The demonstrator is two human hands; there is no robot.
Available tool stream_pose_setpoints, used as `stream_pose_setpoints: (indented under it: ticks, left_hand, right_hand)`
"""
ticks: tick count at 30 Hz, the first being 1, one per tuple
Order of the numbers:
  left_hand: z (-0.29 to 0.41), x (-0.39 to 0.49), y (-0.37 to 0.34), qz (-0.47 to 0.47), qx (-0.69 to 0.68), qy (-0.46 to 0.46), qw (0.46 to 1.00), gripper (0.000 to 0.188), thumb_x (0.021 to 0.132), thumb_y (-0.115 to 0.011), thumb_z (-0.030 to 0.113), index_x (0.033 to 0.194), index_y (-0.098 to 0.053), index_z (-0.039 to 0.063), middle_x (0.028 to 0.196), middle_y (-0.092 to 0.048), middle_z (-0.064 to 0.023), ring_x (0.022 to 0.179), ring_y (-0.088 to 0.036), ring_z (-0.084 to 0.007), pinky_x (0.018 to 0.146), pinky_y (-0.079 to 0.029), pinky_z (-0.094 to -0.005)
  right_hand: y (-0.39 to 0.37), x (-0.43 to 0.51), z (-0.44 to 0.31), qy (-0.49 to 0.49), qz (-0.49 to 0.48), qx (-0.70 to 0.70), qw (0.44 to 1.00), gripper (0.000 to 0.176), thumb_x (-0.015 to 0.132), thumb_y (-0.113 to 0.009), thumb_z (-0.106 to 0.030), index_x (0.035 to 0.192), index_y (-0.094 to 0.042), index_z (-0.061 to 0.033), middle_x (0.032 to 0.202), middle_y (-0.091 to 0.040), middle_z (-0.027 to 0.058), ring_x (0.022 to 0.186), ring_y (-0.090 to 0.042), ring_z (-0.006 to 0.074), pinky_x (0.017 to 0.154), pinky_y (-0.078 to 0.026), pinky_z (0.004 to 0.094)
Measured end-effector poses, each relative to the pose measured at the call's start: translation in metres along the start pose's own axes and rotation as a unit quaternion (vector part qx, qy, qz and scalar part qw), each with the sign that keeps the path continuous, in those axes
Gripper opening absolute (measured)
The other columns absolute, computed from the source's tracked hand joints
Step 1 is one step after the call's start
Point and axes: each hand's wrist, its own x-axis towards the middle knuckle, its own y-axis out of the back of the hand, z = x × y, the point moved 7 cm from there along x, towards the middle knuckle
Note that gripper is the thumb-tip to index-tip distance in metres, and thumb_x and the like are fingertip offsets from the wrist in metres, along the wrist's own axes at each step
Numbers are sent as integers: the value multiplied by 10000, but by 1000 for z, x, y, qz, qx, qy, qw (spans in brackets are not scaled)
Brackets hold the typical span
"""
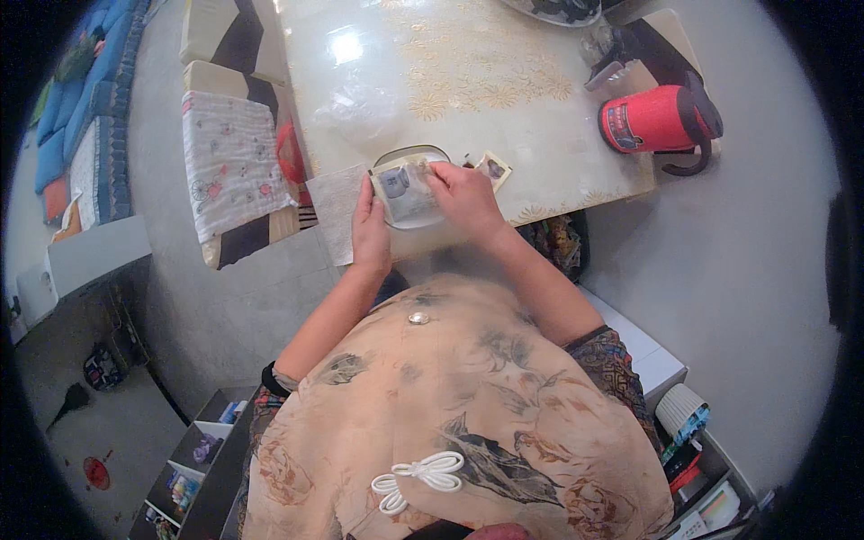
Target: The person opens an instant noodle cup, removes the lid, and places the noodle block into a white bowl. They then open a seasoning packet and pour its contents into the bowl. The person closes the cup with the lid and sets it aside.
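Note:
A flat sachet (399, 192) with a pale border and a printed picture is between my two hands, over the near edge of the table. My left hand (371, 233) holds its left edge, fingers pointing away from me. At the top right corner, my right hand (469, 199) pinches it with thumb and forefinger. Under the sachet lies a rounded dish with a dark rim (413, 150), mostly covered. A paper towel (331, 212) hangs past the table edge beside my left hand. Just beyond my right hand lies a smaller printed packet (496, 170).
Crumpled clear plastic (358, 111) lies on the patterned table cover (472, 64). A red electric kettle (648, 120) stands at the right corner. A chair with a white printed cloth (233, 162) is at the left. An open bin (563, 246) sits below the table edge.

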Motion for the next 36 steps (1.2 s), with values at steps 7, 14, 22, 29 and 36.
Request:
stream_pose_setpoints:
  ticks: [7,14,22,29,36]
  left_hand:
    - [-5,4,5,-21,50,-55,997,505,982,-348,24,1484,-293,49,1514,-334,-87,1360,-349,-176,1117,-272,-281]
    - [-15,6,8,-24,62,-60,996,505,980,-337,15,1483,-293,46,1516,-329,-85,1362,-347,-175,1124,-261,-283]
    - [-19,2,6,-21,102,-68,992,512,981,-352,24,1488,-282,46,1527,-309,-92,1383,-315,-185,1131,-235,-286]
    - [-23,1,3,-30,92,-76,992,531,967,-365,14,1489,-272,34,1534,-295,-95,1394,-292,-191,1134,-209,-278]
    - [-27,-4,2,-26,86,-67,994,522,973,-360,20,1488,-271,28,1521,-315,-98,1380,-311,-186,1127,-221,-277]
  right_hand:
    - [51,6,69,-42,88,-154,983,163,859,-564,-158,931,-609,-19,951,-634,160,858,-626,347,722,-515,452]
    - [-39,-21,105,15,43,-472,881,532,766,-653,-159,1242,-490,12,1224,-507,275,937,-592,410,823,-534,439]
    - [-61,-19,126,61,41,-529,845,226,818,-563,-126,999,-639,-15,1063,-568,187,827,-592,405,603,-551,398]
    - [-5,-14,125,19,52,-434,899,126,793,-565,-80,913,-595,-57,954,-544,104,818,-604,293,539,-538,351]
    - [111,-34,55,-36,135,118,983,280,783,-586,39,1054,-584,-34,1015,-629,42,802,-611,136,690,-512,290]
